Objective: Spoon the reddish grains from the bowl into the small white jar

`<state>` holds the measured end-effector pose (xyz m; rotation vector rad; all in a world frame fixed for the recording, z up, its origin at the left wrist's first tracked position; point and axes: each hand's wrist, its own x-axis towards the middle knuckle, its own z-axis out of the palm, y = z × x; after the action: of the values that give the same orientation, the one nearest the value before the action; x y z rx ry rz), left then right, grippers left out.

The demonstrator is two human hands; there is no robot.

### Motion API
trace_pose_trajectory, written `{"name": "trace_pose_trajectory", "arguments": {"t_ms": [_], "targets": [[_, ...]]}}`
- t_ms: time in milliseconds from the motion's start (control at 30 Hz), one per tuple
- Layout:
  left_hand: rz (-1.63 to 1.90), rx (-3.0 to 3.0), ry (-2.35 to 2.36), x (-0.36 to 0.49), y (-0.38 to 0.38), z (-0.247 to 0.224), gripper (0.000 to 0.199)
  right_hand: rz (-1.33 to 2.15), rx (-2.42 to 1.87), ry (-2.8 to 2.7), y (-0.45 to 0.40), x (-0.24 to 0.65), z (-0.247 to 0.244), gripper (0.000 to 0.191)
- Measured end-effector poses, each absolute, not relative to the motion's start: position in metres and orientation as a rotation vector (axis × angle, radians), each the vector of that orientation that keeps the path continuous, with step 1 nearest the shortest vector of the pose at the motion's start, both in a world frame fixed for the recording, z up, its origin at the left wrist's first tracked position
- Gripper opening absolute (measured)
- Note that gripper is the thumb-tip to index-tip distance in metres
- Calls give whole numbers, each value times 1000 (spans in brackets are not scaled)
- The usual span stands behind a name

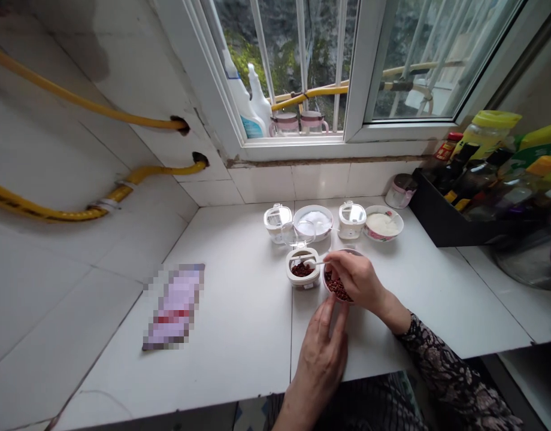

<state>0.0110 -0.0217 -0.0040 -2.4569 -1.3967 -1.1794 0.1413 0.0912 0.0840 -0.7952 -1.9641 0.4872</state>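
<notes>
Small bowl of dark red grains on the white tiled counter, partly hidden: right hand over its upper half, rim only glimpsed at the near edge. Grains small, reddish-brown, heaped; kind hard to make out. Right hand closed in a pinch on the handle of a small white spoon, spoon tip reaching left into the square jar just left of the bowl. Jar white-walled, lid flipped up, holding the same dark red grains. Left hand just in front of the bowl, fingers loosely extended, fingertips touching its near side; actual grip unclear. Patterned dark sleeve on the right forearm, cut off at the frame's bottom edge.

Behind the bowl, a row: lidded clear jar, white bowl of pale powder, second lidded jar, bowl of off-white powder. Far left of the bowl, a flat packet blurred out, no writing readable. Right of the bowl, a black rack of bottles, labels too blurred to read, cut off at the frame's edge. Beyond the row, window with spray bottles behind the glass, label unreadable. Yellow hoses along the wall, left of the bowl.
</notes>
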Motion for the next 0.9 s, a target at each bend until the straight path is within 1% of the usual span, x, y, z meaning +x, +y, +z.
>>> {"name": "trace_pose_trajectory", "arguments": {"t_ms": [100, 167, 300, 433, 500, 667, 733, 900], "targets": [[-1194, -2446, -1388, 12, -21, -6, 67, 193, -570, -2102, 93, 142, 83, 24], [-1203, -2430, -1378, 13, -21, -6, 67, 124, -516, -2086, 94, 145, 85, 24], [-1182, -2441, -1394, 13, -22, -4, 66, 197, -527, -2059, 94, 152, 89, 24], [-1179, -2468, -1387, 12, -22, -3, 66, 323, -690, -1932, 93, 157, 91, 21], [-1176, -2470, -1387, 11, -22, -4, 65, 317, -692, -1917, 94, 156, 90, 22], [-1181, -2456, -1396, 11, -22, -6, 66, 203, -518, -2161, 94, 148, 86, 23], [-1177, -2448, -1392, 11, -22, -6, 67, 279, -584, -2095, 93, 149, 86, 22], [-1153, -2458, -1389, 11, -22, -3, 65, 648, -819, -1783, 92, 155, 91, 19]]}}
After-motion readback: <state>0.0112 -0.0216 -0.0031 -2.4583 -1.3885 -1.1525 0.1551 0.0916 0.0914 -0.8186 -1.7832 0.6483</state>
